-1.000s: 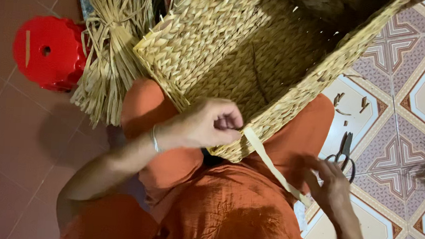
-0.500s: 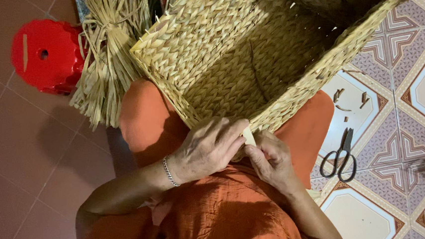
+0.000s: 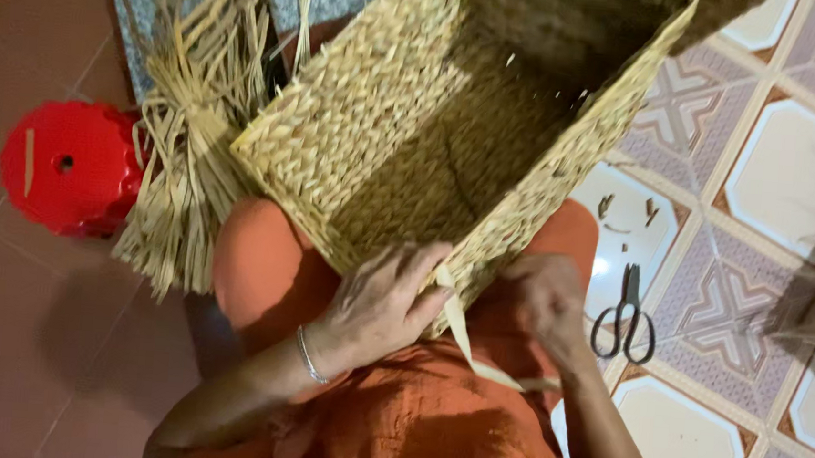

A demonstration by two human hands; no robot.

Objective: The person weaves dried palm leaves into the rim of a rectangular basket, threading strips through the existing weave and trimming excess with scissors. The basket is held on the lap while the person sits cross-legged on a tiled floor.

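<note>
A large rectangular woven straw basket [image 3: 415,115] lies tilted across my lap, its open mouth facing me. My left hand [image 3: 385,299], with a thin bracelet at the wrist, grips the basket's near corner rim and pinches a flat pale straw strand [image 3: 464,343] there. That strand trails down to the right over my orange clothing. My right hand [image 3: 546,301] presses against the basket's near outer side, fingers curled and blurred; whether it holds the strand is unclear.
A bundle of dried straw [image 3: 189,147] lies left of the basket, beside a red plastic stool [image 3: 72,167]. Black scissors [image 3: 625,316] rest on the patterned floor tiles [image 3: 774,188] at right, with small straw scraps [image 3: 627,211] nearby.
A second ago my right hand held the strand stretched out low right. It then came in to the basket corner beside the left hand, and now sits against the basket's side, strand hanging loose.
</note>
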